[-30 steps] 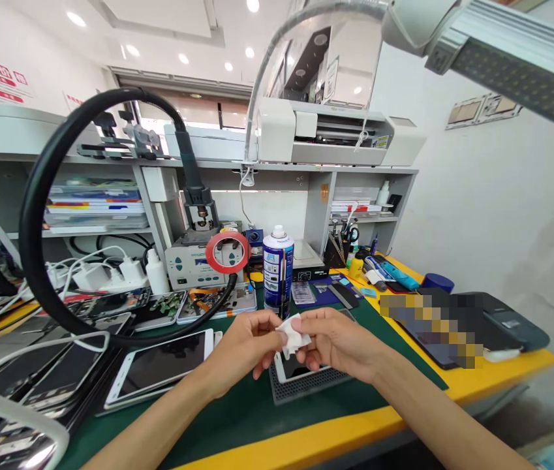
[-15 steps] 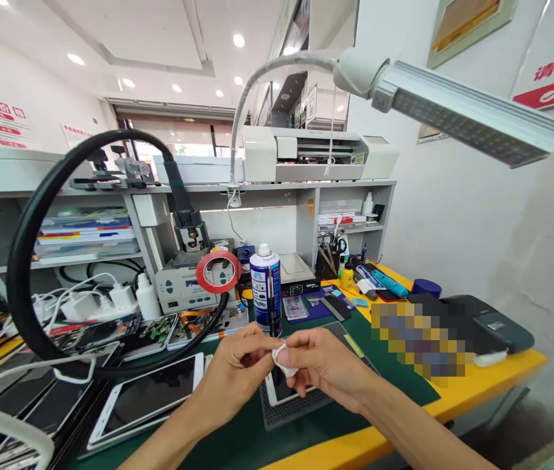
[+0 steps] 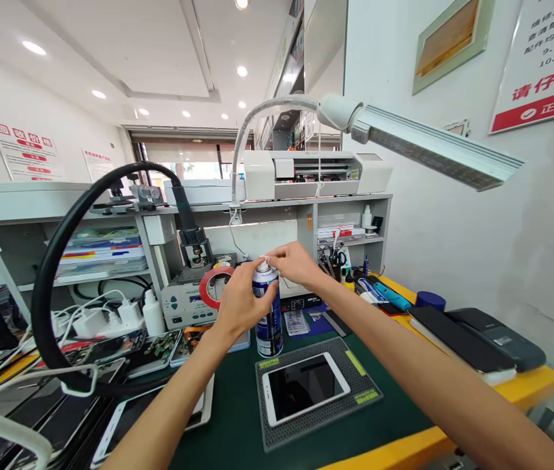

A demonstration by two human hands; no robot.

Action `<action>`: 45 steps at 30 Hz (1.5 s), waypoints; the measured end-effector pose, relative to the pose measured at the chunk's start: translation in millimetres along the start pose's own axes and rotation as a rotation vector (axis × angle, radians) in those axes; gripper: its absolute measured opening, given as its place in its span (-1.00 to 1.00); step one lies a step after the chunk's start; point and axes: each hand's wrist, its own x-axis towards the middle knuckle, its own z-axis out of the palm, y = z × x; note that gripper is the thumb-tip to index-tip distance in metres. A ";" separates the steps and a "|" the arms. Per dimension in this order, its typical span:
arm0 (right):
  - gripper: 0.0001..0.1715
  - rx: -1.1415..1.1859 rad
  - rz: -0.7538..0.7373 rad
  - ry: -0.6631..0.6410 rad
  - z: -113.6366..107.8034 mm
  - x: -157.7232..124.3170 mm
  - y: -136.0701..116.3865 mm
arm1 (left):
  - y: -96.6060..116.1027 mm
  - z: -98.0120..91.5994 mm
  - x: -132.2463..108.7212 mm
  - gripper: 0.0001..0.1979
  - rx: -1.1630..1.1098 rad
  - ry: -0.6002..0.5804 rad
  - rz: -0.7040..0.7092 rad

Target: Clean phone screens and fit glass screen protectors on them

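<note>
A blue aerosol can [image 3: 269, 329] with a white top stands upright behind the phone. My left hand [image 3: 245, 294] is closed round its upper part, the thumb across the front and the fingertips by the nozzle. At the can's top, my right hand [image 3: 296, 264] is closed in a pinch. A small piece of white tissue [image 3: 267, 259] shows at its fingertips, mostly hidden and hard to tell from the white nozzle. Below both hands, a white-framed phone [image 3: 306, 386] with a dark screen lies face up on a grey textured mat [image 3: 277, 431].
A black hose [image 3: 44, 287] loops at the left over stacked phones and screens. Red tape [image 3: 207, 287] hangs by the grey hot-air station [image 3: 183, 307]. A lamp [image 3: 433, 143] arches overhead. A black notebook-like item [image 3: 462, 339] and dark device [image 3: 499, 339] lie at the right.
Both hands have moved up and away from above the phone to the can's top, carrying the white tissue. The phone and mat are now uncovered. The camera view has tilted up.
</note>
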 end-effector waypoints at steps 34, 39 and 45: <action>-0.70 -0.305 -0.163 0.088 10.1 -25.7 -7.4 | -7.9 14.8 -10.0 -0.59 0.020 0.143 0.059; -0.70 -0.299 -0.152 0.087 9.8 -27.2 -9.2 | -8.2 14.2 -10.3 -0.59 0.024 0.145 0.065; -0.71 -0.277 -0.129 0.084 10.6 -28.4 -10.3 | -8.3 14.0 -10.1 -0.60 0.025 0.149 0.080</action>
